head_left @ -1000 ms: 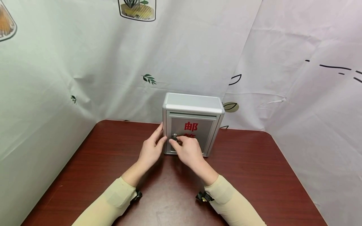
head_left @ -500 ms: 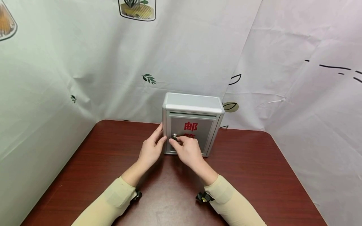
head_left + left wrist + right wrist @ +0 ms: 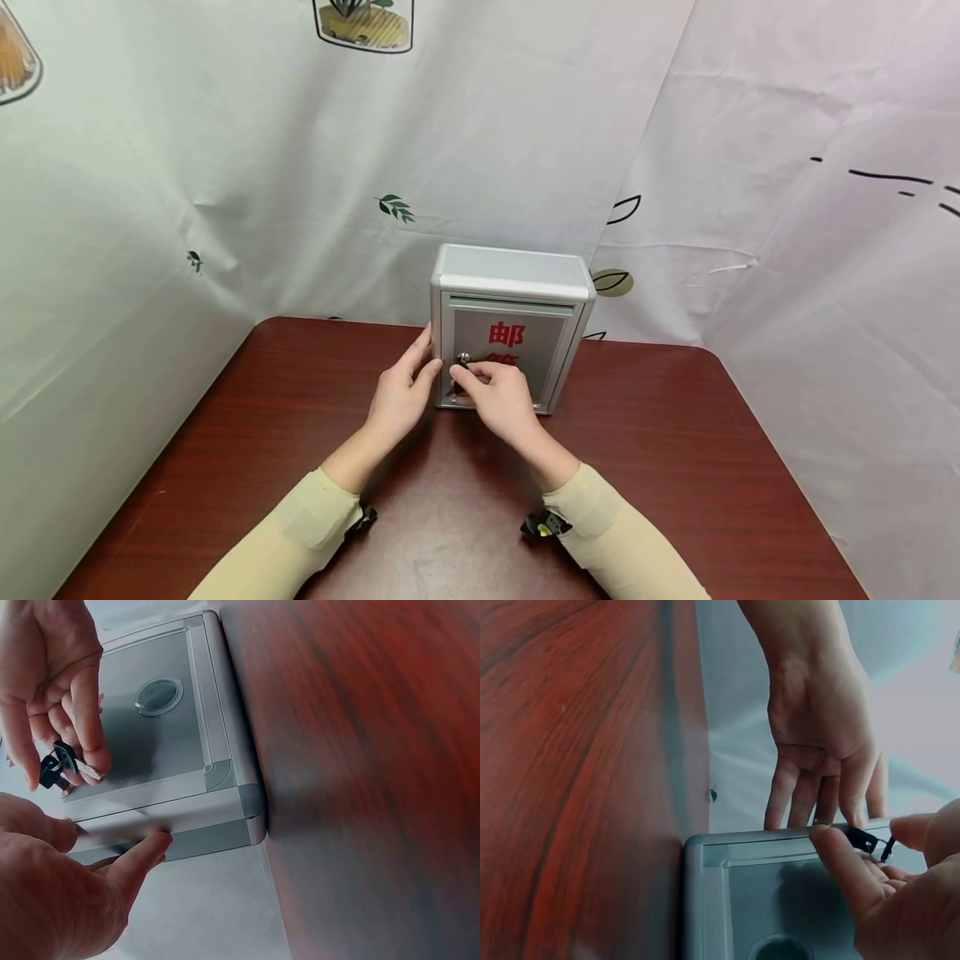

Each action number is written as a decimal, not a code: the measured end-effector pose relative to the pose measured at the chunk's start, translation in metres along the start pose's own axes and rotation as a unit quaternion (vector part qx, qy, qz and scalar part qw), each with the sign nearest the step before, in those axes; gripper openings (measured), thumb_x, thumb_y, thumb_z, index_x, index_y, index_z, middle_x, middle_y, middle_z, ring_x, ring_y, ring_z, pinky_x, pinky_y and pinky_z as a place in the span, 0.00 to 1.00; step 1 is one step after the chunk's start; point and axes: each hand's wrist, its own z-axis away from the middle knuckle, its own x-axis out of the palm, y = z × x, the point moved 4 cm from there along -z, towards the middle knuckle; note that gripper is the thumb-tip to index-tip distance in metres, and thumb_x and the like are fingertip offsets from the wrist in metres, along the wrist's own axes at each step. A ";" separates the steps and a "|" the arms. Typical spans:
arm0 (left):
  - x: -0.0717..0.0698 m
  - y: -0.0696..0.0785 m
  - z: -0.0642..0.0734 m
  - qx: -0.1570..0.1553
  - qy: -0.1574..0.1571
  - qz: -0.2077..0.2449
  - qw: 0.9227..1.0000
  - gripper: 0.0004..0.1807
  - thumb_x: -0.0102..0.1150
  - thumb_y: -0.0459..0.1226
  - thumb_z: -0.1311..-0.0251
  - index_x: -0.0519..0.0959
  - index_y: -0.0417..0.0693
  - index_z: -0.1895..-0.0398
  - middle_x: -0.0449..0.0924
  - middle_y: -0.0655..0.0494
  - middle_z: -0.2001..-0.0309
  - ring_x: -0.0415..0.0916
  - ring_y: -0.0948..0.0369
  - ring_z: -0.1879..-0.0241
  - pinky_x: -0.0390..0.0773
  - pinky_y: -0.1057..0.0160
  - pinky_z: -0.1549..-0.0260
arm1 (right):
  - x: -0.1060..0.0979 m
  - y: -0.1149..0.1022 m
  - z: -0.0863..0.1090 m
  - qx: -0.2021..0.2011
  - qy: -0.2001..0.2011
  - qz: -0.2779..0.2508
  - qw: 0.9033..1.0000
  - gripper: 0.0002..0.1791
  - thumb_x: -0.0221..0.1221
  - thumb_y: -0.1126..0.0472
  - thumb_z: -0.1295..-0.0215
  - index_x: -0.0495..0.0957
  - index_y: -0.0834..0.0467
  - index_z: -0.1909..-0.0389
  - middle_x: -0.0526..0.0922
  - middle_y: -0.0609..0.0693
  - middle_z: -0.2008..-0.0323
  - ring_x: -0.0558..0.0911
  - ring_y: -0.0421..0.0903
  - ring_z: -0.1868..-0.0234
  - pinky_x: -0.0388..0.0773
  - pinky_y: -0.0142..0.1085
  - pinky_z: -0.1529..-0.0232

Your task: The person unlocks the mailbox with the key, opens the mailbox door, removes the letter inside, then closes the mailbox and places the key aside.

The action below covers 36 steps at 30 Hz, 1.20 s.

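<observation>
Two keys (image 3: pixel 67 756) sit between grasping fingers (image 3: pixel 91 727) of the right hand (image 3: pixel 498 398), the left hand (image 3: pixel 396 404) resting straight-fingered against the box (image 3: pixel 542 342).

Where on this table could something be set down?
Bare table lies right of the box, left of the left hand, and between the sleeves. Crowded: the box's front, where the right hand holds the keys, and its left side, against the left hand.

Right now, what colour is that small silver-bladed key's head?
Black; the key head shows best in the left wrist view.
</observation>
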 end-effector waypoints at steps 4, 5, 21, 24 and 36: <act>0.000 0.000 0.000 -0.002 -0.001 0.000 1.000 0.35 0.62 0.43 0.16 0.65 0.71 0.11 0.83 0.47 0.28 0.81 0.48 0.29 0.79 0.38 0.34 | 0.002 0.005 0.000 0.019 -0.018 -0.091 0.995 0.19 0.68 0.55 0.18 0.90 0.69 0.48 0.94 0.60 0.58 0.95 0.54 0.59 0.92 0.43 0.56; 0.000 0.000 0.000 -0.002 -0.001 0.000 1.000 0.35 0.62 0.43 0.16 0.65 0.71 0.11 0.83 0.47 0.28 0.81 0.48 0.30 0.79 0.38 0.34 | 0.002 0.007 0.000 0.025 -0.023 -0.110 0.993 0.19 0.67 0.55 0.18 0.89 0.70 0.47 0.93 0.61 0.57 0.95 0.54 0.58 0.92 0.43 0.55; -0.001 -0.004 -0.001 -0.002 0.005 0.009 1.000 0.34 0.63 0.43 0.17 0.68 0.73 0.13 0.85 0.48 0.31 0.81 0.48 0.30 0.79 0.38 0.34 | 0.010 0.015 0.000 0.077 -0.078 -0.288 0.951 0.22 0.61 0.62 0.15 0.79 0.83 0.43 0.91 0.63 0.54 0.94 0.47 0.58 0.91 0.46 0.49; -0.002 -0.004 -0.001 -0.001 0.003 0.012 1.000 0.34 0.63 0.43 0.17 0.68 0.73 0.13 0.85 0.48 0.30 0.81 0.48 0.29 0.78 0.38 0.33 | 0.011 0.016 0.000 0.087 -0.083 -0.315 0.942 0.22 0.61 0.62 0.15 0.78 0.83 0.42 0.91 0.61 0.56 0.94 0.47 0.58 0.91 0.46 0.48; -0.004 -0.004 -0.002 -0.003 -0.008 0.014 1.000 0.33 0.61 0.44 0.15 0.68 0.73 0.13 0.84 0.48 0.30 0.79 0.49 0.28 0.77 0.38 0.31 | 0.013 0.022 0.002 0.092 -0.117 -0.372 0.916 0.17 0.56 0.64 0.13 0.79 0.78 0.44 0.92 0.56 0.61 0.94 0.49 0.56 0.90 0.47 0.47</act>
